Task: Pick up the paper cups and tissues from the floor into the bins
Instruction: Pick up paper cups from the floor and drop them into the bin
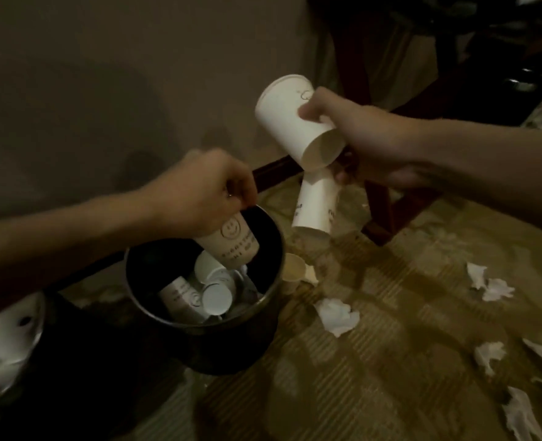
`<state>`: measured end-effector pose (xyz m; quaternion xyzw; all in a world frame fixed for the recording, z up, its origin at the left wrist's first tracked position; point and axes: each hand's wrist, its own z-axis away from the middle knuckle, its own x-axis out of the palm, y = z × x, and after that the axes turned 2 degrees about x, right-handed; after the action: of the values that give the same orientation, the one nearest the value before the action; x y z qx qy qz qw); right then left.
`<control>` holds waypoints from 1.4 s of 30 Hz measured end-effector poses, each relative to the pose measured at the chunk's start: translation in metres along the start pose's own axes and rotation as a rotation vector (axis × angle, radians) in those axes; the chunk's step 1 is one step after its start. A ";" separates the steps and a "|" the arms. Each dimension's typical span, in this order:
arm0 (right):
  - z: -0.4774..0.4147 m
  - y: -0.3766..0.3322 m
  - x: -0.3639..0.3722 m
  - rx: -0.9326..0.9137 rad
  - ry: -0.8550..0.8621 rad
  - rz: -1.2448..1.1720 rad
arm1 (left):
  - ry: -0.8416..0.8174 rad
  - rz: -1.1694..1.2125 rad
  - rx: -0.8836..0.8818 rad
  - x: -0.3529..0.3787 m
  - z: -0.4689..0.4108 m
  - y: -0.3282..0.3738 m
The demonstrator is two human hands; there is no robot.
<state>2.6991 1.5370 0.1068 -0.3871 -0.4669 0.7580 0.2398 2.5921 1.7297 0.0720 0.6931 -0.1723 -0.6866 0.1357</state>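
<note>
The patterned floor [374,361] takes up most of the view, and on it stands a round black bin [231,348] already part full of cups, with the rim of a second bin [40,316] at the lower left. The left hand [199,192] is over the black bin's mouth, fingers curled round the base of a smiley-printed cup [234,243] that is tilted down inside the rim. From here it likely only needs letting go, low enough that the cup does not bounce out. The right hand [368,144] is off to the side of the bin, gripping an upper cup [288,119] and pinching a lower cup [316,205] mouth down. That lower hold looks slight, so it should come over the opening before loosening. One cup on its side [293,270] lies just beside the bin, and crumpled tissues [338,315] are scattered to the right.
</note>
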 end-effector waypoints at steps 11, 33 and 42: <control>-0.013 -0.005 0.114 0.082 -0.096 -0.181 | -0.398 -0.044 -0.212 0.030 0.045 -0.095; -0.034 -0.027 0.126 0.091 -0.268 -0.357 | -0.442 0.183 -0.179 -0.034 0.053 -0.098; -0.034 0.009 0.121 0.081 -0.290 -0.051 | -0.513 -0.192 -0.132 0.027 0.069 -0.111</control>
<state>2.6556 1.6386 0.0455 -0.2514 -0.4754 0.8179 0.2045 2.5286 1.8221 -0.0009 0.4995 -0.0894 -0.8591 0.0670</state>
